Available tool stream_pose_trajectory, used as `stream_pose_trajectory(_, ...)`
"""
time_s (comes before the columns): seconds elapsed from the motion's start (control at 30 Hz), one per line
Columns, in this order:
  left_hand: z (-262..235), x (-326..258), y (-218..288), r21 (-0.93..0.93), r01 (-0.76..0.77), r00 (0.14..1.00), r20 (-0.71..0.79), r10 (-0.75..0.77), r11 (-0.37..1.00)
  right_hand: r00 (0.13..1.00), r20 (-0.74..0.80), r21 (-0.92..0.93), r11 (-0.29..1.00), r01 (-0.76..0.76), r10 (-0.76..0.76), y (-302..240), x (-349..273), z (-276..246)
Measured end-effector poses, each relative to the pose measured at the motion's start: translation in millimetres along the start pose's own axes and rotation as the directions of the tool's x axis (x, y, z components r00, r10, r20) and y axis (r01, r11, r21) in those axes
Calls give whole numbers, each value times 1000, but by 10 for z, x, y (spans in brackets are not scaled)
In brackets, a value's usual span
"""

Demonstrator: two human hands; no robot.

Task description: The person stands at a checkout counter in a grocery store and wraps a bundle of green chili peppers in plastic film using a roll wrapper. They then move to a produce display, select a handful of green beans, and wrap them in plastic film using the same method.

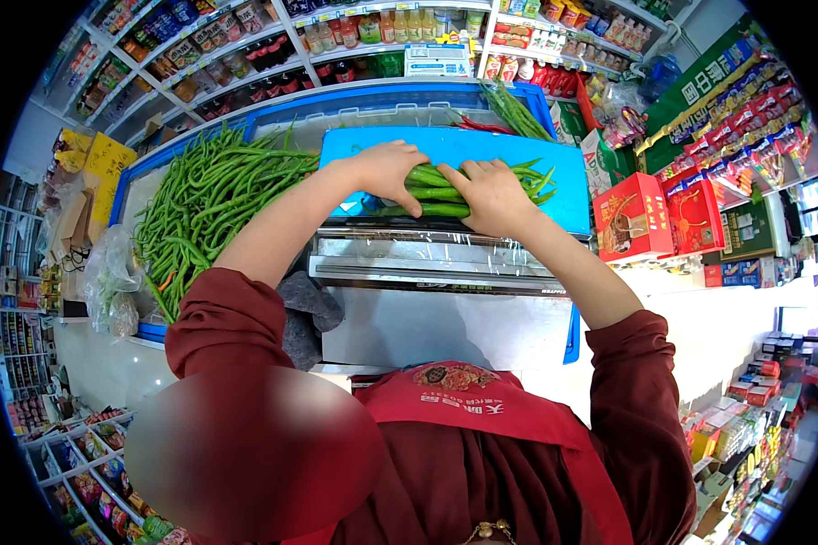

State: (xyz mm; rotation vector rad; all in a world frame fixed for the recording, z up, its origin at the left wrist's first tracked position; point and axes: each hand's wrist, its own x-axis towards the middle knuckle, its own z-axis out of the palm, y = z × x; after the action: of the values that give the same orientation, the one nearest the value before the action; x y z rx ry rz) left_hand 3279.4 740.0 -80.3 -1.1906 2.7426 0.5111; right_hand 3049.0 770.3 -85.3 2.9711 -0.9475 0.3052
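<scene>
A small bunch of long green peppers (434, 193) lies crosswise on a bright blue board (563, 204). My left hand (389, 173) is closed round the left end of the bunch, thumb on the near side. Over its middle, my right hand (498, 195) is curved with the fingers pressed on the peppers. Their thin tips stick out to the right of that hand. Just nearer to me stands a film wrapping machine (427, 263) with clear film stretched along its top and a flat silver plate (427, 327) in front.
A large heap of green peppers (214, 195) spreads to the left. Red peppers (482, 124) and a green bunch (518, 113) lie behind the board. Plastic bags (111, 282) hang at the far left, a grey cloth (304, 313) sits by the machine, and red boxes (629, 221) stand right.
</scene>
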Motion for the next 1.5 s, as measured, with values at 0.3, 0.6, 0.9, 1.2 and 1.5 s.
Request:
stream_pose_trajectory(0.3, -43, -2, 113, -94, -28, 999, 33, 32, 995, 998, 23, 74, 995, -63, 61, 35, 34, -13)
stream_pose_trajectory(0.6, 6, 14, 87, 39, -88, 993, -72, 90, 995, 995, -67, 74, 995, -64, 69, 24, 14, 70)
stream_pose_trajectory(0.9, 70, 7, 71, -5, -72, 997, -40, 71, 997, 972, 220, 82, 991, -102, 82, 202, 115, -158)
stream_pose_trajectory(1.2, 113, -205, 97, -89, -45, 997, -63, 39, 995, 991, 102, 125, 987, -99, 86, 3, 70, -33)
stream_pose_trajectory(1.5, 43, -255, 315, -38, 48, 592, -804, -59, 998, 994, 59, 157, 982, -101, 93, 14, 88, 54)
